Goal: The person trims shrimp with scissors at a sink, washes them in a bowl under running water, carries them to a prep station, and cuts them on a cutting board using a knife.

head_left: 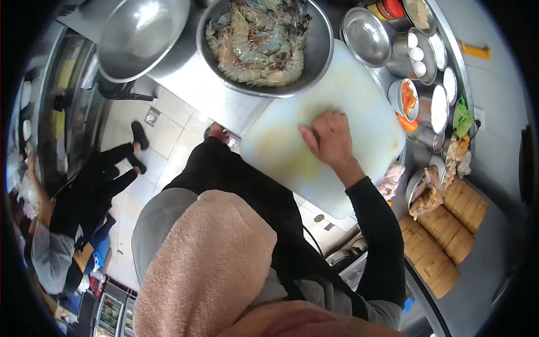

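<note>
My right hand (332,137) rests on a white cutting board (359,101), back of the hand up. Its fingers are curled under and the thumb sticks out to the left; nothing shows in it. Past the board stands a steel bowl (324,56) heaped with raw, unpeeled prawns (258,48). By the front edge of the steel counter, at the end of a dark sleeve, is my left hand (218,133). It is small in view and partly hidden, so its fingers cannot be made out. A pinkish towel (208,253) hangs close below the camera.
A bare steel bowl (143,36) stands at far left. Along the right are a steel dish (366,36), eggs (416,54), a bowl of orange strips (409,98), green leaves (462,117) and bamboo steamers (432,258). A co-worker (56,241) is at the left.
</note>
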Available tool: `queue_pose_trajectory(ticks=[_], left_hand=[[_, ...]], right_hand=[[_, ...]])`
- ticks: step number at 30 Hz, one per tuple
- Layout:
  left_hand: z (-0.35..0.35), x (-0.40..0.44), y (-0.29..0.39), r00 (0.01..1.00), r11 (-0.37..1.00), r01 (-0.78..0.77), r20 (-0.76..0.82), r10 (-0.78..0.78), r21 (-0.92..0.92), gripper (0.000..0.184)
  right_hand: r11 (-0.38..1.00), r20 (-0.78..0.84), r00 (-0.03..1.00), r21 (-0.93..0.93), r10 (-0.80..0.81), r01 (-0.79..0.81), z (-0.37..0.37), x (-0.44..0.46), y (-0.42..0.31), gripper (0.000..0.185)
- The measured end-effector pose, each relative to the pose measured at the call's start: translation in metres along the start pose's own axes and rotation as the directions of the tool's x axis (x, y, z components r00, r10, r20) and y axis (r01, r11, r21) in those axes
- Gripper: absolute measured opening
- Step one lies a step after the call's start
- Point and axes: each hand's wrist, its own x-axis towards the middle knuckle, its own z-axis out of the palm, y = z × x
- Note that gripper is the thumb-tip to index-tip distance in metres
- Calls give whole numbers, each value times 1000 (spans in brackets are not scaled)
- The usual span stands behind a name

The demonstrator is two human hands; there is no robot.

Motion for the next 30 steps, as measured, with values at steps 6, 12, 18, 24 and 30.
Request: queue_pose_trajectory(ticks=[6,12,18,24,30], left_hand=[[-133,-165,58,910,916,-199,411,42,347,30],[-207,-435,260,535,536,-838,43,844,-103,24],[-212,-359,380,195,30,-631,121,973,775,18],[-228,-325,401,184,-15,-691,196,963,723,13],[-274,-419,397,372,360,-928,203,906,96,15]], right_hand=[[999,-105,994,30,-27,30,-3,-1,-1,28],[993,-224,975,121,9,18,2,-12,-2,25],[743,-84,928,627,362,-233,-47,-79,-55,12],[523,-226,639,788,736,-324,-53,-272,-101,11],[185,-118,194,910,974,-372,-44,-394,-147,11]])
